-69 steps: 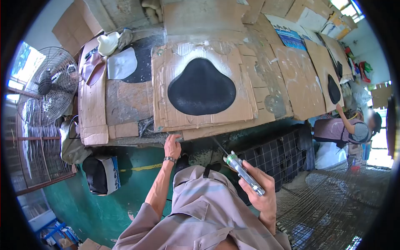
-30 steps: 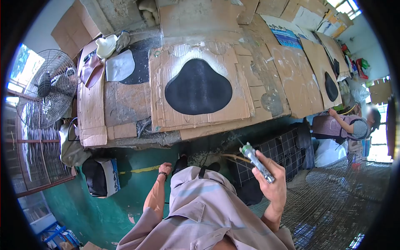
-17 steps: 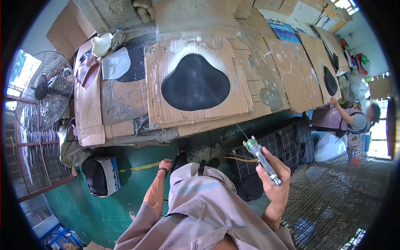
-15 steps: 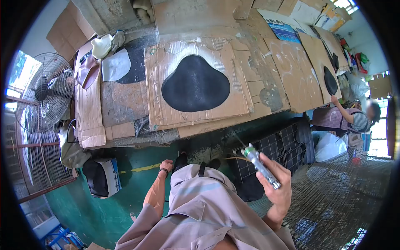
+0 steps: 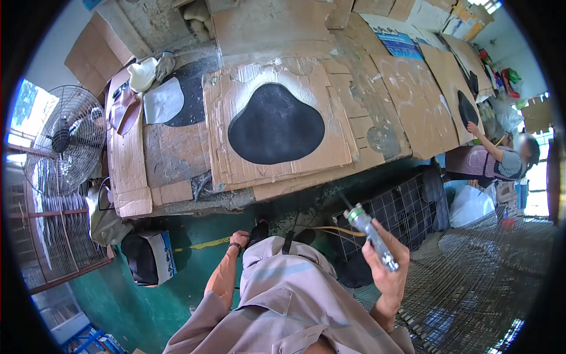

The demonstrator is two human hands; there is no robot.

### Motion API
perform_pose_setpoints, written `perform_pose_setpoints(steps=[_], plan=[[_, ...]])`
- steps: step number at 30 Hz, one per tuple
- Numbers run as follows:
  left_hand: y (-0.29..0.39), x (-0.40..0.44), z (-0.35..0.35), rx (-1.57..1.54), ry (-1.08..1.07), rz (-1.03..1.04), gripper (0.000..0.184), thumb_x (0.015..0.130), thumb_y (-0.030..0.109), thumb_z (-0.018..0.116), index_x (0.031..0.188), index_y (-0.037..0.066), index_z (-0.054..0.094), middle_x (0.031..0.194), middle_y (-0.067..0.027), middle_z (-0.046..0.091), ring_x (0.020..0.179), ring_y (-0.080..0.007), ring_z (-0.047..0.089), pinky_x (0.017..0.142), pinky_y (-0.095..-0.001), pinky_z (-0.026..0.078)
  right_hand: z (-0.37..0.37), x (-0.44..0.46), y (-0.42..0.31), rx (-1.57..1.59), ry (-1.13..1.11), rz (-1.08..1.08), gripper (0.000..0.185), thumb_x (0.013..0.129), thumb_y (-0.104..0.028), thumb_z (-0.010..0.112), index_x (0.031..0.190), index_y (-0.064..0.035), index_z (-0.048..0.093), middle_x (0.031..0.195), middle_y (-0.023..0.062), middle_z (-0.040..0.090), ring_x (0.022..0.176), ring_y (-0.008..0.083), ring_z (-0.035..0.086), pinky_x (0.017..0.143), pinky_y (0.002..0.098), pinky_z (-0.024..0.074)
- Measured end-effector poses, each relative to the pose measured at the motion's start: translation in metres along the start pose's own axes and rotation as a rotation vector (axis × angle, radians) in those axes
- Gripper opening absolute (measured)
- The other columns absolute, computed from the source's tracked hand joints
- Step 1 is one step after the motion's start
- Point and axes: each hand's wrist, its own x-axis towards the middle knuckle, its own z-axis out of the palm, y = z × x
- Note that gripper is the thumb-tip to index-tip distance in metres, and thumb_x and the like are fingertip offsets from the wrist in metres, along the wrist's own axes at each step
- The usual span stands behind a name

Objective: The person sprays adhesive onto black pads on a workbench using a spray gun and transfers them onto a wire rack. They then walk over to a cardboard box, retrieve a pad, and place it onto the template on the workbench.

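In my right hand (image 5: 390, 259) is a silver spray gun (image 5: 372, 236) with a green ring near its nozzle end, held in front of my body and pointing up and left toward the table. My left hand (image 5: 239, 238), with a dark band at the wrist, hangs low beside my waist. Its fingers are curled in, and no object shows in it. Ahead of both hands, a black, rounded three-lobed pad (image 5: 276, 127) lies flat on a cardboard sheet (image 5: 221, 168). White residue marks the cardboard around the pad's top edge. Neither hand touches the pad.
At the left are a wire fan (image 5: 62, 140), a grey-white sheet (image 5: 165, 100) and a brown piece (image 5: 125, 109). A yellowish hose (image 5: 336, 229) runs below the table edge. Right of me lies a wire mesh rack (image 5: 471, 277). Another person (image 5: 508, 162) touches a black pad (image 5: 467, 109) farther right.
The view has shifted slightly, so the table sits a little lower. The spray gun has stayed in my right hand near the same place. The other person's arm reaches slightly higher.
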Motion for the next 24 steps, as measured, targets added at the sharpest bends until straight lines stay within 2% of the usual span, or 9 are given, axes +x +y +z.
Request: perform_pose_setpoints(steps=[5,9,14,16,18,20,21,22,24], plan=[[-0.002,-0.003,-0.007,0.003,-0.029,0.003,0.034,0.077,0.022,0.078,0.11,0.018,0.082,0.114,-0.0106,0.079,0.107,-0.0288,0.074,0.098,-0.0378,0.058,0.007,-0.004,0.003,0.048,0.111,0.179,0.045,0.091,-0.007,0.077,0.133,0.0055,0.067,0.099,0.018,0.075,0.079,0.0185,0.07,0.071,0.0309,0.0551],[0.006,-0.001,-0.01,-0.056,-0.051,-0.037,0.036,0.075,0.02,0.079,0.11,0.015,0.082,0.109,-0.0107,0.08,0.105,-0.027,0.075,0.096,-0.0374,0.058,0.005,-0.016,0.002,0.145,-0.034,0.106,0.045,0.09,-0.01,0.078,0.131,0.0059,0.068,0.096,0.0171,0.075,0.08,0.0176,0.07,0.072,0.03,0.0554],[0.013,0.002,-0.009,0.012,-0.008,-0.013,0.037,0.075,0.018,0.079,0.112,0.016,0.082,0.106,-0.0092,0.08,0.099,-0.0248,0.076,0.093,-0.0365,0.059,0.012,-0.014,0.011,0.022,0.141,0.208,0.043,0.093,-0.008,0.075,0.132,0.0069,0.067,0.1,0.0169,0.075,0.081,0.0168,0.07,0.073,0.0299,0.0552],[0.015,0.003,-0.015,-0.051,-0.084,-0.039,0.039,0.074,0.02,0.076,0.113,0.017,0.081,0.117,-0.0131,0.078,0.115,-0.032,0.071,0.103,-0.0398,0.055,0.007,-0.022,0.002,0.105,0.043,0.265,0.045,0.09,-0.01,0.078,0.131,0.0064,0.068,0.102,0.0185,0.076,0.085,0.0194,0.073,0.076,0.0314,0.0562],[0.014,0.004,-0.016,-0.065,-0.093,-0.058,0.038,0.075,0.02,0.075,0.112,0.017,0.081,0.117,-0.0129,0.078,0.115,-0.0318,0.071,0.103,-0.0397,0.055,0.004,-0.028,0.007,0.139,-0.076,0.176,0.046,0.09,-0.009,0.079,0.131,0.0063,0.068,0.103,0.0177,0.076,0.087,0.0176,0.071,0.078,0.0306,0.0559],[0.015,0.009,-0.013,-0.096,-0.086,-0.04,0.038,0.075,0.021,0.074,0.112,0.016,0.081,0.115,-0.0136,0.078,0.114,-0.0321,0.072,0.103,-0.0397,0.055,0.013,-0.024,0.007,0.091,0.095,0.258,0.046,0.091,-0.009,0.078,0.132,0.0068,0.067,0.104,0.0174,0.076,0.087,0.0165,0.07,0.078,0.0299,0.0556],[0.028,0.001,-0.018,-0.067,-0.044,0.012,0.033,0.079,0.015,0.07,0.111,0.014,0.08,0.108,-0.0125,0.079,0.104,-0.0297,0.075,0.094,-0.0384,0.059,0.019,-0.021,0.012,0.067,0.205,0.254,0.045,0.092,-0.008,0.077,0.133,0.0068,0.067,0.105,0.017,0.076,0.087,0.0162,0.07,0.077,0.0293,0.0554],[0.037,0.003,-0.021,-0.073,-0.042,0.016,0.033,0.079,0.015,0.07,0.111,0.014,0.08,0.108,-0.0125,0.079,0.104,-0.0297,0.075,0.094,-0.0384,0.059,0.015,-0.019,0.01,0.011,0.193,0.261,0.044,0.092,-0.009,0.077,0.131,0.0072,0.067,0.104,0.0168,0.076,0.086,0.0157,0.07,0.076,0.0293,0.0554],[0.05,0.001,-0.026,-0.276,0.044,0.196,0.032,0.084,0.008,0.068,0.114,0.011,0.078,0.096,-0.0087,0.08,0.083,-0.0167,0.076,0.076,-0.0324,0.06,0.009,-0.028,0.011,0.063,0.08,0.25,0.044,0.09,-0.01,0.078,0.13,0.0069,0.068,0.102,0.0163,0.076,0.085,0.0152,0.07,0.075,0.0287,0.055]])
